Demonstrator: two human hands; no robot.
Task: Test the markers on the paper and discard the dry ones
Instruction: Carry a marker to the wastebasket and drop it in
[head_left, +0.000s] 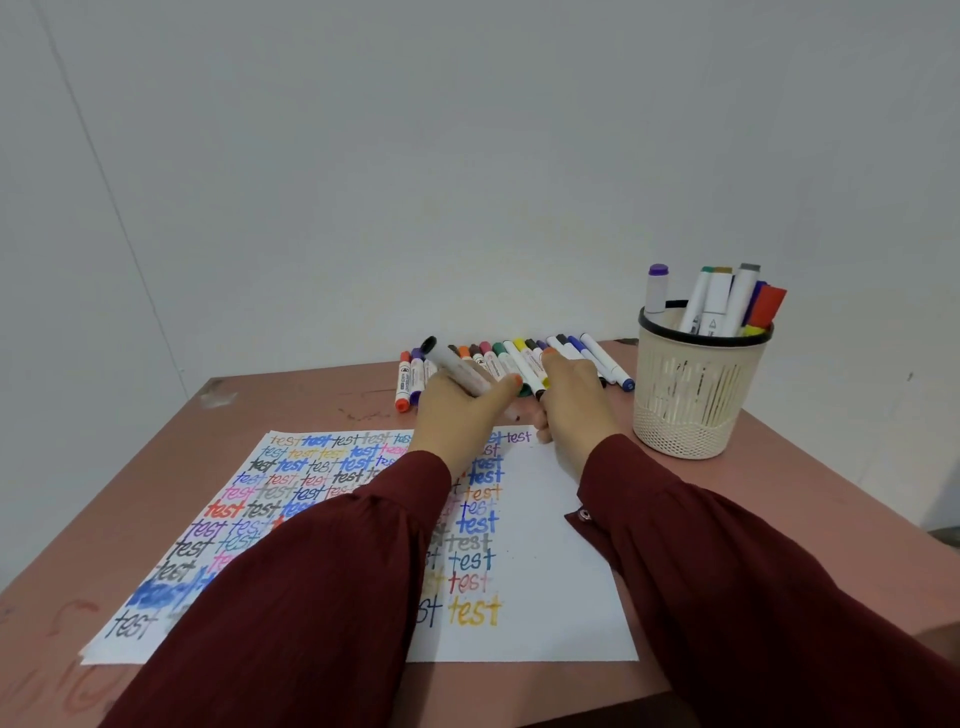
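Pale wall (467, 156) fills the upper frame, and below it a reddish table (779, 499) carries everything we work with. Our paper (550, 571) lies in the lower middle. Its left and centre are crowded with the word "test" in many colours, some bold, some faint, while the right strip is blank. From that we judge the testing is well along, with room left for more.

Our left hand (457, 415), at frame centre above the paper's top edge, grasps a grey marker (457, 369), fingers and thumb wrapped round its barrel. The black-capped end points up and left. The lower end shows only as a small dark tip, and we cannot tell whether it is bare.

Our right hand (571, 395), just right of centre, reaches over the row (519, 358) of markers lying side by side along the table's far edge. Its fingers lie across them, but we cannot tell whether they pinch one or only touch.

At the right stands a mesh cup (696, 395) holding several upright pens (717, 301).

We cannot tell which group is tested, untested or discarded. The grey marker's sorting, at least, looks unfinished to us, and probably some of the row's too.
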